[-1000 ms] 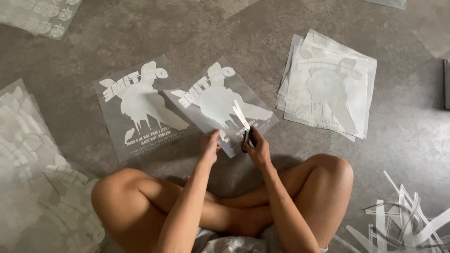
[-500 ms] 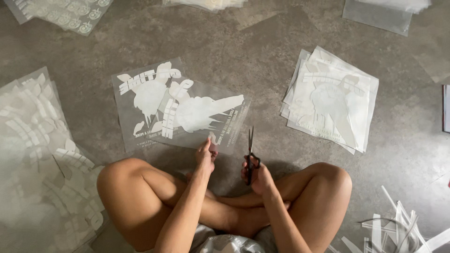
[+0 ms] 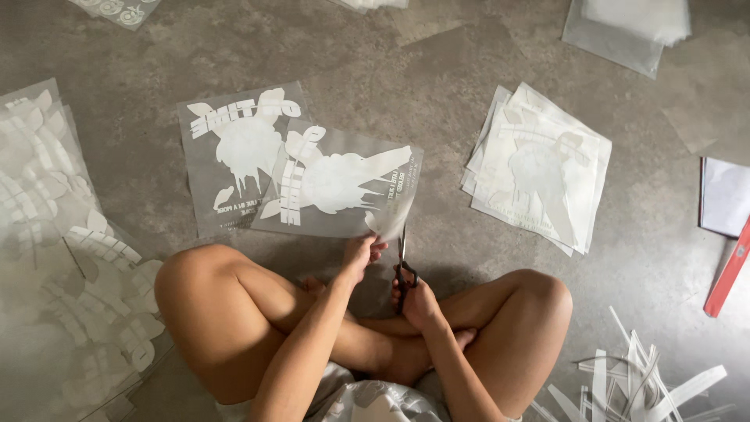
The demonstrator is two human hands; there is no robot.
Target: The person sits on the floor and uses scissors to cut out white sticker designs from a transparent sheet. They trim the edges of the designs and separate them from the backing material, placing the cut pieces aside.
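Sitting cross-legged on the grey floor (image 3: 437, 70), the person is working a pair of scissors (image 3: 403, 258) into the near right corner of a clear printed sheet (image 3: 344, 187), which is lying just beyond the knees and overlapping a second printed sheet (image 3: 226, 156) to its left. The left hand (image 3: 361, 254) is pinching that curling corner between fingers and thumb, lifting it slightly off the floor. The right hand (image 3: 418, 301) is closed through the scissor handles, blades pointing away from the body and touching the sheet's edge (whether the blades are parted I cannot tell).

Judging from how things are lying, the cutting looks well under way but not finished: a neat stack of white sheets (image 3: 539, 168) is sitting to the right, a heap of thin white strips (image 3: 633, 383) is piling up at the near right, while a spread of uncut printed film (image 3: 62, 258) is waiting on the left. Both forearms are reaching forward between the knees, wrists low, hands close together but not touching.
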